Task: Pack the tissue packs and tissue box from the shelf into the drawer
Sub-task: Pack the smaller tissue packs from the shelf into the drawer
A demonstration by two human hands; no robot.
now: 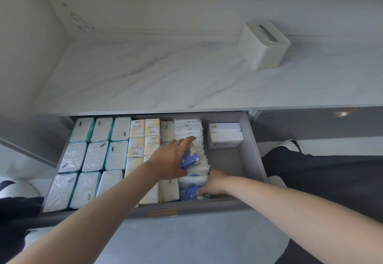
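The left arm reached in from the lower left over the open drawer (pixel 254 151). The left grip (pixel 172 158) grasped a blue tissue pack (pixel 188 159) between thumb and curled fingers, forefinger stretched forward, holding it over a row of white packs (pixel 189 131) standing on edge. The right arm came across from the right, and the right grip (pixel 213 185) sat low at the front of that row, thumb against a second blue pack (pixel 189 193). Its other fingers were hidden, so I could not tell whether it grasped the pack.

Cream-and-white packs (pixel 136 128) read "Face", some upside down. The logo on the blue packs was too small to read. The tissue box (pixel 264 45), pale with a slot on top, stood on the marble shelf (pixel 145 77).
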